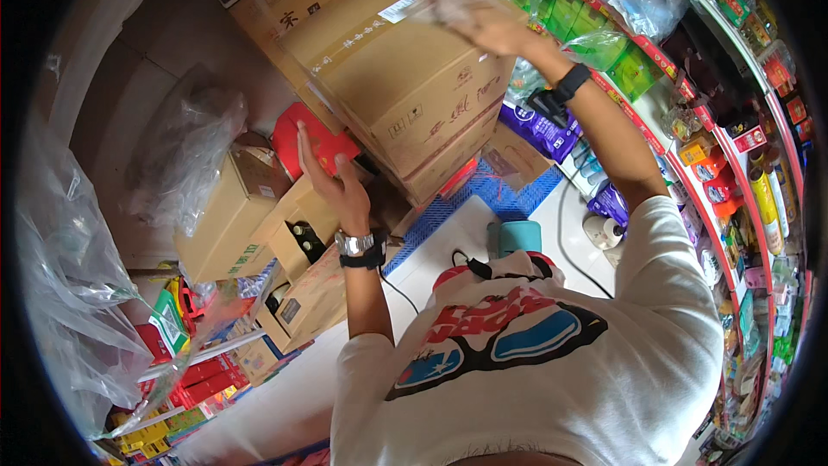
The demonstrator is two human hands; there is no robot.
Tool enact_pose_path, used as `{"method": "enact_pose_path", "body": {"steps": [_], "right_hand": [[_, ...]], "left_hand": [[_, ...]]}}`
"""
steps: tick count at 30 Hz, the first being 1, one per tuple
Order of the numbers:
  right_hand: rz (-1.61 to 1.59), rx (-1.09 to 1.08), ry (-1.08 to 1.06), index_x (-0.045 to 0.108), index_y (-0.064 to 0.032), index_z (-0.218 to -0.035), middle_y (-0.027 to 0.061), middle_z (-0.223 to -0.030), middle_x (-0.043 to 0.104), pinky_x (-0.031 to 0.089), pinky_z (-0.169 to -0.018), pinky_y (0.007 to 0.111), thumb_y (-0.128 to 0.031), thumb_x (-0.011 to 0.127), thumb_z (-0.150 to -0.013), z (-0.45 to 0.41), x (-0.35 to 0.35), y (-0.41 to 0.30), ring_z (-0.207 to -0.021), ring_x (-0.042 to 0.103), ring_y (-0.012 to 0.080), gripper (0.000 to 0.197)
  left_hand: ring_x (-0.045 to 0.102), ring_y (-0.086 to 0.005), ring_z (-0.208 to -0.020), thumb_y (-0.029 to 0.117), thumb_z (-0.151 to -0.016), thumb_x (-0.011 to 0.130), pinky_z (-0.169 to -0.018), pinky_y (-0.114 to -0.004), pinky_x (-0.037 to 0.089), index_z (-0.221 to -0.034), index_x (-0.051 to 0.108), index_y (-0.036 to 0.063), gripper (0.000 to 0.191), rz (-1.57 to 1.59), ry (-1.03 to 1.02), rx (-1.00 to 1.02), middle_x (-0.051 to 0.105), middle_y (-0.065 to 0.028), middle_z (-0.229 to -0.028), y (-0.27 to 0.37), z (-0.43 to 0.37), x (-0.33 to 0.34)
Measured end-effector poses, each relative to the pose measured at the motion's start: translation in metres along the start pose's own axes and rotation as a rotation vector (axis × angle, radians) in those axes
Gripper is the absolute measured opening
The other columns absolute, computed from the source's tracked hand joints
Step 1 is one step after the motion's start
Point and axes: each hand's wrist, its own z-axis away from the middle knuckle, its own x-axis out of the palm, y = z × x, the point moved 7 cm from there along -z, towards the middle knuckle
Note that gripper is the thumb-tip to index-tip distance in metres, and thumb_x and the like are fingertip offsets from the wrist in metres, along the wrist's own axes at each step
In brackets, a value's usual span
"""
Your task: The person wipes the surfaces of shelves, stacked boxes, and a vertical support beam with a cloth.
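Note:
My left hand (336, 191) is raised with its thumb apart from its fingers and nothing in it, above an open carton (304, 207) with dark bottles (307, 239). A watch and a black strap are on that wrist. The large cardboard box (414, 65), closed with tape and bearing writing, sits on another box in front of me. Over its top, near a white label (396, 9), is my right hand (482, 22). Its fingers are motion-blurred, so whether they hold something pale or touch the box cannot be told. A black strap is on that wrist.
Shelves (711, 116) of packaged goods curve along the right. Clear plastic sheeting (71, 259) hangs at the left beside a carton (223, 213). Blue mats (479, 184), a teal container (519, 238) and a dark cable (563, 220) are on the floor.

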Motion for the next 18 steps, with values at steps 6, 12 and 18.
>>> {"method": "enact_pose_path", "body": {"steps": [6, 12, 18], "right_hand": [[0.321, 0.097, -0.138, 0.076, -0.0074, -0.147, 0.0218, -0.163, 0.065, 0.049, -0.128, 0.046, -0.051, 0.06, -0.115, -0.044, 0.091, -0.018, -0.15, 0.062, 0.0392, 0.056], [0.223, -0.432, 0.088, 0.075, -0.0086, -0.149, 0.0199, -0.155, 0.072, 0.049, -0.127, 0.05, -0.047, 0.057, -0.115, -0.057, 0.134, -0.097, -0.146, 0.065, 0.0431, 0.055], [0.236, 0.203, -0.127, 0.065, -0.0103, -0.162, 0.0294, -0.151, 0.07, 0.053, -0.122, 0.053, -0.05, 0.052, -0.12, 0.001, 0.002, 0.051, -0.141, 0.067, 0.0425, 0.06]], "left_hand": [[0.047, -0.0417, -0.162, 0.029, -0.12, 0.056, -0.133, -0.053, 0.037, -0.177, 0.044, 0.0024, 0.063, -0.079, -0.037, -0.034, 0.047, -0.0197, -0.182, -0.016, 0.012, -0.008], [0.05, -0.0428, -0.159, 0.022, -0.119, 0.056, -0.132, -0.052, 0.037, -0.174, 0.046, -0.0012, 0.061, -0.058, -0.013, -0.069, 0.051, -0.0211, -0.178, -0.002, 0.015, -0.019], [0.05, -0.0439, -0.159, 0.025, -0.12, 0.056, -0.131, -0.052, 0.038, -0.171, 0.052, 0.0008, 0.056, -0.191, -0.005, -0.04, 0.056, -0.022, -0.174, 0.003, 0.027, -0.037]]}}
